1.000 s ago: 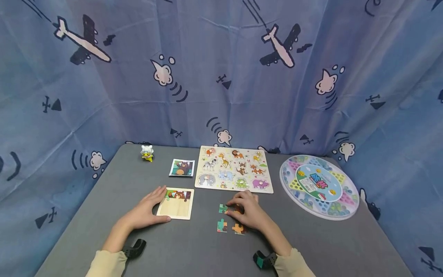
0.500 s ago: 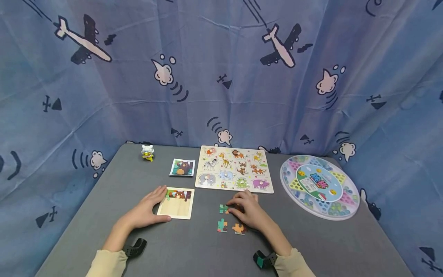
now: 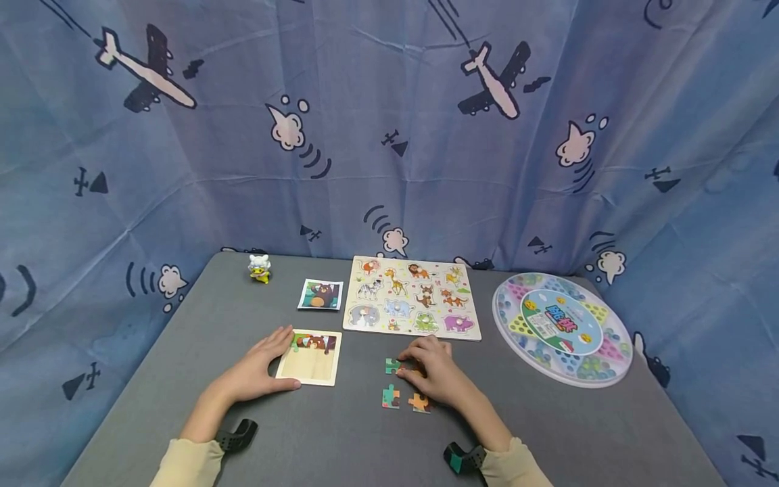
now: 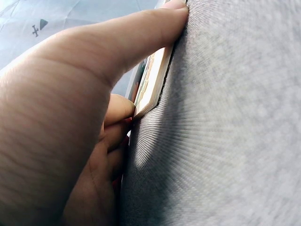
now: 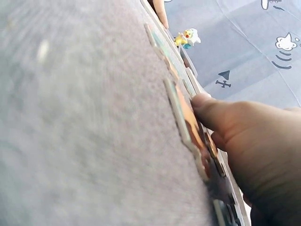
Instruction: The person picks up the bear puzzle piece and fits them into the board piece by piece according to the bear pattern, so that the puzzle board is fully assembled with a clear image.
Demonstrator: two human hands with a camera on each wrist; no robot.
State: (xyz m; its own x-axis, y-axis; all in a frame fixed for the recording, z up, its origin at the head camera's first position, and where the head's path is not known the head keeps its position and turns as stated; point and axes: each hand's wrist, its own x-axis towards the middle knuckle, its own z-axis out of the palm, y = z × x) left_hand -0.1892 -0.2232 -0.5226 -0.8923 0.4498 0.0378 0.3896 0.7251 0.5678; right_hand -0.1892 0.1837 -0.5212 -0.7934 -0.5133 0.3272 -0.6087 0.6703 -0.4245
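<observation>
A square wooden puzzle tray (image 3: 307, 365) has bear-picture pieces along its top and bare wood below. My left hand (image 3: 252, 368) holds it at the left, fingers along its side and thumb at the near edge; the left wrist view shows the thumb (image 4: 155, 28) against the tray's edge (image 4: 162, 77). My right hand (image 3: 441, 372) rests low over loose pieces, thumb and forefinger apart beside a green piece (image 3: 391, 366). A brown piece lies partly hidden beneath it. Nearer lie a green piece (image 3: 391, 397) and an orange piece (image 3: 419, 402).
Behind the tray lies a bear picture card (image 3: 320, 295). An animal board (image 3: 411, 297) stands behind the pieces, with a round game board (image 3: 561, 329) to the right. A small figurine (image 3: 259, 269) is at the back left. Patterned cloth hangs beyond the grey table (image 3: 341, 439).
My right hand has shifted very slightly over the pieces. My left hand and the tray look unmoved.
</observation>
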